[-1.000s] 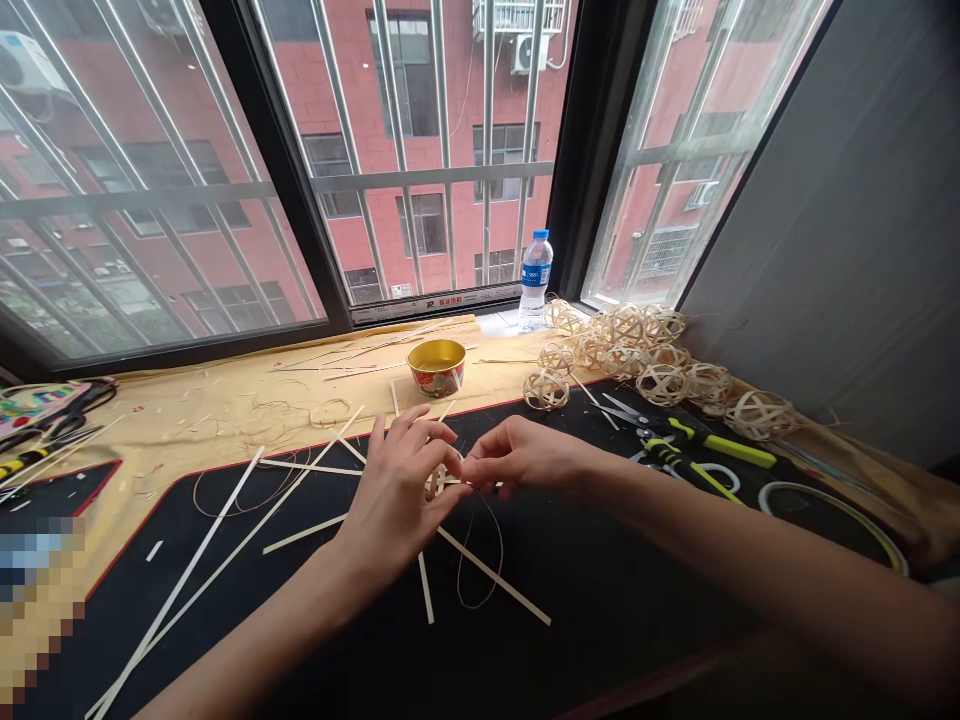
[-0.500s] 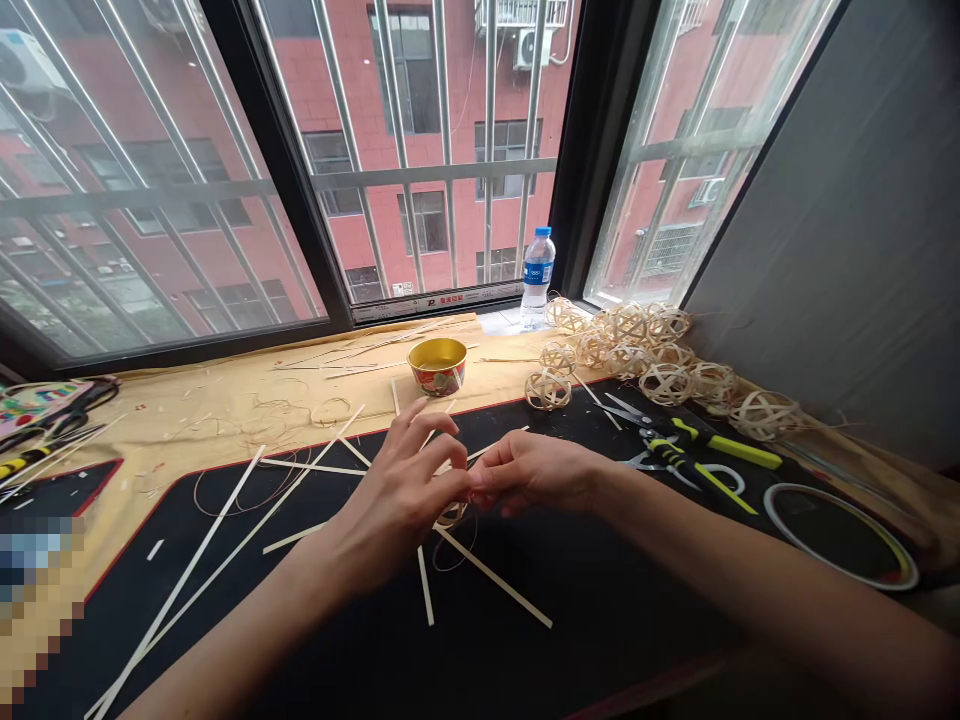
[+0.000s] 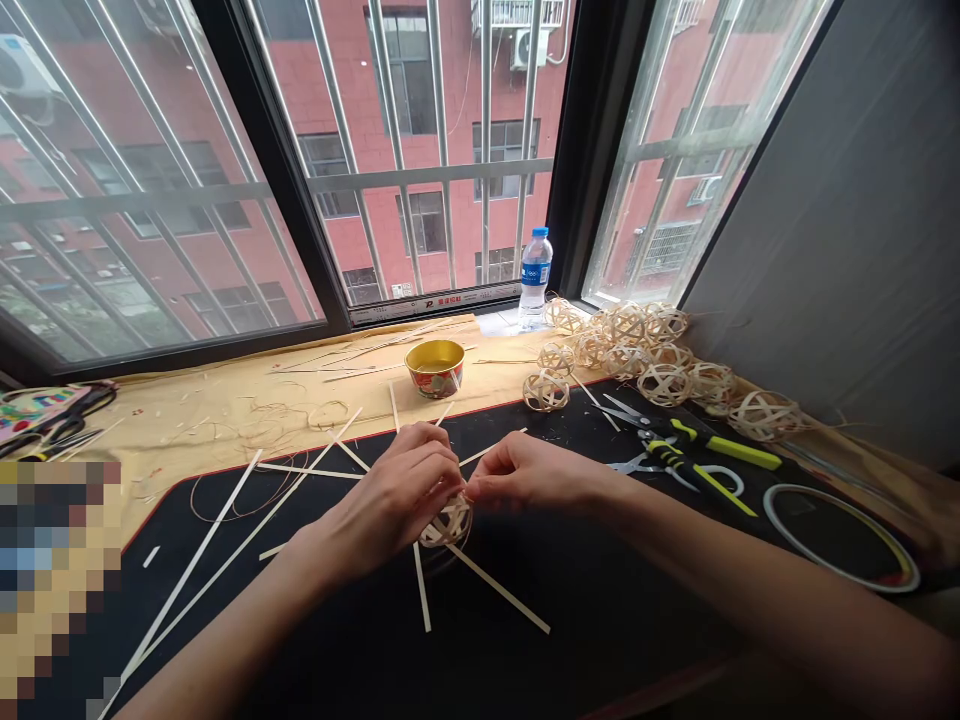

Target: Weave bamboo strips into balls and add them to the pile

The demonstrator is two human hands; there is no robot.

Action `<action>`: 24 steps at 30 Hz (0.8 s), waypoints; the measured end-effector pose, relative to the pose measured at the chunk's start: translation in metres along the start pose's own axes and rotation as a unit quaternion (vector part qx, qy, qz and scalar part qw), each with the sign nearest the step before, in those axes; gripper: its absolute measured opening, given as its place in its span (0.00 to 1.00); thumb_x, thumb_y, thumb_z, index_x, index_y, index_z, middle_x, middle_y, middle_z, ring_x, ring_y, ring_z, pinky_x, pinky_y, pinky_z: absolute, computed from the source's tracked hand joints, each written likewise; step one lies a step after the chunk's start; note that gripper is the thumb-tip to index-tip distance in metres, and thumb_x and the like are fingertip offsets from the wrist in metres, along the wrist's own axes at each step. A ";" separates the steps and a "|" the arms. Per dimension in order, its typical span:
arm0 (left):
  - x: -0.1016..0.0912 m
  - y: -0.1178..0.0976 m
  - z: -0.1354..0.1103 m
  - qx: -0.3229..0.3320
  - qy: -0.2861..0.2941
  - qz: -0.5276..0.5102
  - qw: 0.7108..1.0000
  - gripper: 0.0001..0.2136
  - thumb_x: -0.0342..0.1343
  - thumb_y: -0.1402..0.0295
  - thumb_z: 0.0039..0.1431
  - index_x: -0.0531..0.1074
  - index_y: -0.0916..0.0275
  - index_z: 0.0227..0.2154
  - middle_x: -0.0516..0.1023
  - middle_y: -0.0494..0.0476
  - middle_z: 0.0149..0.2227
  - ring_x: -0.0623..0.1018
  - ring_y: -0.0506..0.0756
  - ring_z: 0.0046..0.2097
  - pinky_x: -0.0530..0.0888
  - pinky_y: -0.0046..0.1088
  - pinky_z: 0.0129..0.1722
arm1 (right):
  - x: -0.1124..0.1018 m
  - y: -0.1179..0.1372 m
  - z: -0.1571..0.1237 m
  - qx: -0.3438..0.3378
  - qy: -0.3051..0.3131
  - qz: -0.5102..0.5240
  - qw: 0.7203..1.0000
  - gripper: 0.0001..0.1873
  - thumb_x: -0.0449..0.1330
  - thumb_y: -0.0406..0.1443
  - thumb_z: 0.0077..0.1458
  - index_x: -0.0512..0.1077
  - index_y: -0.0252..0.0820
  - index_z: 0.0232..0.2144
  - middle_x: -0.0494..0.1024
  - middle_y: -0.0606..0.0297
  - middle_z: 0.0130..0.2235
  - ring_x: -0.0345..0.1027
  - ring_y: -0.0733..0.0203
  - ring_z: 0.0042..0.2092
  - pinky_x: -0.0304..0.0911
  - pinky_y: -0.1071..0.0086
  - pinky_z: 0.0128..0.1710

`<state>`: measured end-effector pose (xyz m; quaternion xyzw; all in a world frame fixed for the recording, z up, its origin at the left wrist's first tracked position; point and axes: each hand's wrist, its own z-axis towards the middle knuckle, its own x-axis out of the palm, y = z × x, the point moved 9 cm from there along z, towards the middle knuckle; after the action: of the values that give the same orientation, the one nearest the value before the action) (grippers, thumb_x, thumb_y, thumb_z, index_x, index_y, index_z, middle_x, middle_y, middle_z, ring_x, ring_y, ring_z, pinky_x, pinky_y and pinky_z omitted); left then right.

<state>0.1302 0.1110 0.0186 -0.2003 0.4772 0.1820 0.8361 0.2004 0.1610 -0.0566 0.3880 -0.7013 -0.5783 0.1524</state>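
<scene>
1. While both hands meet over the black mat (image 3: 525, 660), the left hand (image 3: 390, 495) curls its fingers over a small woven ball (image 3: 448, 523), gripping its top.
2. The right hand (image 3: 529, 475) pinches the ball's right edge between thumb and fingertips.
3. The ball sits just above the mat, over crossed pale strips (image 3: 499, 592).
4. Scissors (image 3: 675, 455) lie near on the right, and a heap of woven balls (image 3: 664, 380) sits by the window.
</scene>
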 end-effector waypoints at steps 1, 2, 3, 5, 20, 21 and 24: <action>0.001 0.002 -0.001 -0.002 -0.004 -0.009 1.000 0.03 0.50 0.77 0.62 0.66 0.63 0.34 0.72 0.56 0.32 0.69 0.54 0.42 0.70 0.28 0.41 | 0.000 -0.001 0.000 0.000 0.001 -0.001 1.000 0.13 0.59 0.38 0.50 0.70 0.36 0.19 0.68 0.71 0.20 0.57 0.70 0.24 0.52 0.75 0.23; 0.002 0.002 -0.001 -0.004 -0.004 -0.007 1.000 0.03 0.50 0.76 0.62 0.66 0.64 0.36 0.72 0.56 0.32 0.69 0.54 0.42 0.70 0.27 0.39 | 0.000 -0.002 0.001 -0.001 0.002 -0.002 1.000 0.12 0.59 0.38 0.50 0.70 0.36 0.19 0.68 0.71 0.20 0.58 0.70 0.24 0.52 0.75 0.24; 0.004 0.002 -0.001 -0.004 0.001 0.004 1.000 0.04 0.50 0.76 0.62 0.67 0.64 0.37 0.72 0.56 0.31 0.69 0.54 0.41 0.70 0.27 0.38 | 0.000 -0.003 0.002 0.000 0.004 -0.003 1.000 0.12 0.59 0.38 0.50 0.70 0.35 0.19 0.68 0.70 0.21 0.58 0.70 0.25 0.53 0.75 0.24; 0.008 -0.001 0.000 0.000 0.020 0.033 0.999 0.05 0.49 0.76 0.62 0.68 0.64 0.37 0.72 0.57 0.31 0.69 0.55 0.41 0.70 0.29 0.38 | 0.001 -0.005 0.003 0.002 0.006 -0.007 1.000 0.12 0.58 0.37 0.50 0.70 0.35 0.19 0.69 0.70 0.21 0.58 0.70 0.25 0.53 0.75 0.24; -0.001 0.034 -0.005 -0.275 -0.021 -0.373 0.886 0.10 0.51 0.64 0.61 0.72 0.63 0.29 0.76 0.57 0.33 0.76 0.55 0.38 0.73 0.30 0.38 | -0.005 0.001 -0.001 -0.004 -0.016 -0.082 0.996 0.14 0.59 0.39 0.49 0.69 0.36 0.18 0.63 0.72 0.18 0.51 0.71 0.22 0.47 0.74 0.22; -0.005 0.034 -0.004 -0.277 -0.039 -0.385 0.879 0.10 0.52 0.64 0.60 0.72 0.64 0.28 0.76 0.57 0.32 0.76 0.55 0.38 0.73 0.29 0.38 | -0.005 0.001 -0.002 -0.003 -0.020 -0.100 0.995 0.14 0.60 0.39 0.49 0.69 0.36 0.18 0.61 0.73 0.18 0.50 0.72 0.22 0.45 0.74 0.21; -0.016 0.037 -0.003 -0.287 -0.092 -0.380 0.874 0.09 0.54 0.67 0.59 0.72 0.64 0.26 0.77 0.56 0.27 0.78 0.53 0.33 0.75 0.27 0.36 | -0.005 0.005 -0.003 -0.026 -0.037 -0.147 0.988 0.12 0.61 0.39 0.49 0.73 0.36 0.20 0.64 0.72 0.19 0.53 0.71 0.23 0.47 0.74 0.23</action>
<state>0.1021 0.1390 0.0254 -0.5799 0.2123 -0.0036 0.7865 0.2034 0.1624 -0.0500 0.4609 -0.6269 -0.6263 0.0492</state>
